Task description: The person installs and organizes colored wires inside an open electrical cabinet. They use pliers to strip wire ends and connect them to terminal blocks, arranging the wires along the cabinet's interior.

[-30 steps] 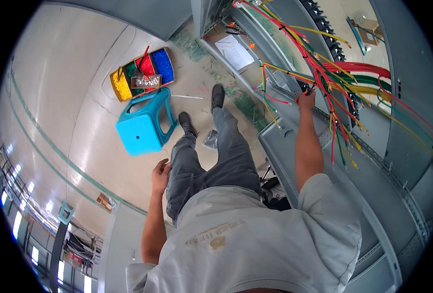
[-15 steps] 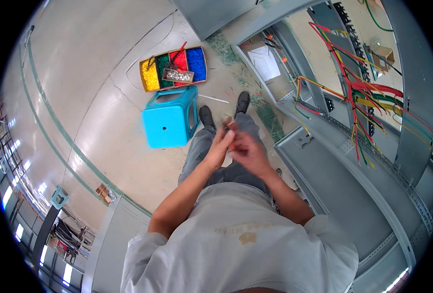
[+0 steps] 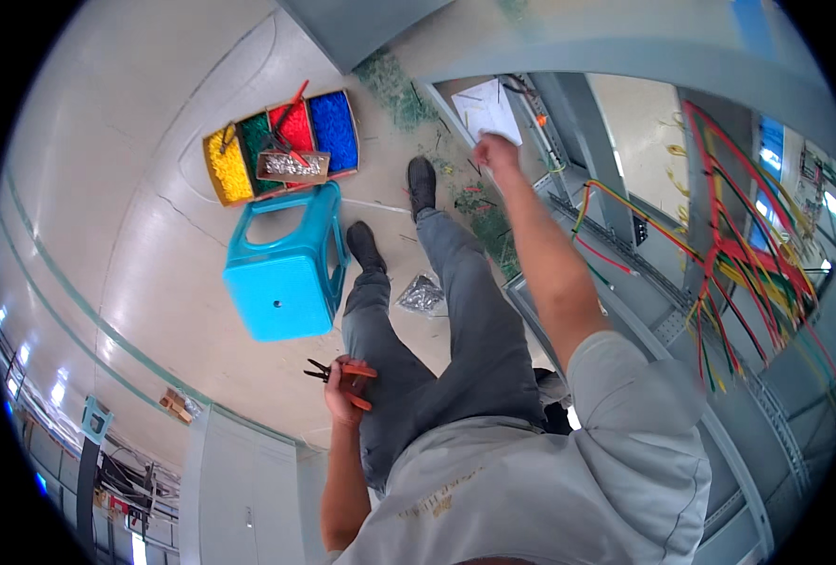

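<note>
One pair of orange-handled pliers (image 3: 359, 371) is in the left hand (image 3: 344, 387), fingers curled around it. The right hand (image 3: 497, 153) is beside white paper (image 3: 496, 111); its fingers' state I cannot tell.

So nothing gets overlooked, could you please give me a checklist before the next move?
1. Orange-handled black hand tool held in left hand: ok.
2. Right hand touching white rectangular paper sheet: cannot tell.
3. Red, yellow and green insulated wires all secured: not ok, several ends hang free.
4. Transparent plastic bag off the pale, smooth floor: not ok.
5. Rectangular cardboard tray holding small coloured pieces: ok.
</note>
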A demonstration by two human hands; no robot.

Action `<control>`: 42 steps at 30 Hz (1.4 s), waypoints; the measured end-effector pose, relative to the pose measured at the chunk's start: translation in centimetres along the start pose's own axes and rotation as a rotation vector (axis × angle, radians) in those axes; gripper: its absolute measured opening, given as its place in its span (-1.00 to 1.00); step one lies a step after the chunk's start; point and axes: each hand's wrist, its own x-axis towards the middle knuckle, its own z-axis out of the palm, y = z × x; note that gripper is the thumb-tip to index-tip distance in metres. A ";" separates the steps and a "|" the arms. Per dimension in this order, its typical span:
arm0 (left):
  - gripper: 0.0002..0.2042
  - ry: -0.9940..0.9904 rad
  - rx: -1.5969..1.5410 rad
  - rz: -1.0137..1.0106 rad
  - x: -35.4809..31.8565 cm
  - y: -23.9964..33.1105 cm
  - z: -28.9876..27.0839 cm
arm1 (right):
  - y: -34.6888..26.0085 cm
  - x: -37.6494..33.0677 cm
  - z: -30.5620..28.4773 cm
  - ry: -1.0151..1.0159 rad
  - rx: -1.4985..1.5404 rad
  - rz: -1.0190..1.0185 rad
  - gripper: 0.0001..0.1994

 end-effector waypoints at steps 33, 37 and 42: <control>-0.58 -0.143 0.508 0.033 1.9 7.7 -5.6 | 18.0 -38.2 -6.4 0.009 0.199 0.102 -0.78; -0.55 -0.143 0.657 0.007 2.9 9.3 -12.6 | 25.7 -48.1 -7.4 0.097 0.131 0.169 -0.73; -0.53 -0.093 0.755 0.007 1.1 10.6 -18.2 | 38.4 -56.8 -5.7 0.150 0.203 0.366 -0.69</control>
